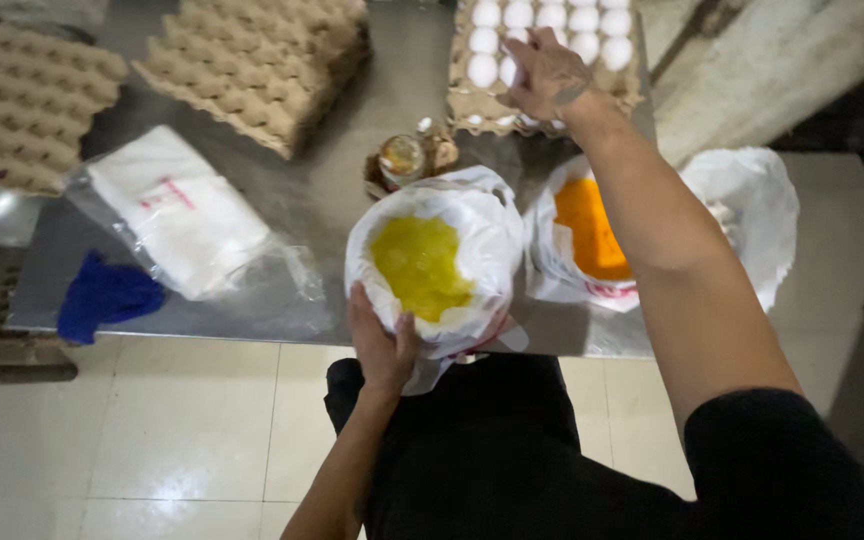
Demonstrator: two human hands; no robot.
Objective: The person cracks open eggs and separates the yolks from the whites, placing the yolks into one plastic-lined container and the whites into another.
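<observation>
White eggs: right hand [549, 72] reaches forward, fingers curled on an egg [508, 70] in the egg tray [472, 105] at the counter's [352, 190] far edge.
Left hand [380, 345]: grips the near rim of the bag-lined bowl [492, 235].
Bowl contents: yellow liquid [420, 265].
Right side: orange-filled bag [589, 228].

two lined bowls [432, 265], three egg-tray stacks [252, 65], one jar [402, 158], one blue cloth [107, 295]

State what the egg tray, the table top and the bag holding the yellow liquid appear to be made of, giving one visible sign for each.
Egg tray: moulded paper pulp, by its matte brown dimpled cups. Table top: probably stainless steel, grey with soft reflections. Bag gripped by the left hand: thin white plastic film, crinkled and glossy.
</observation>
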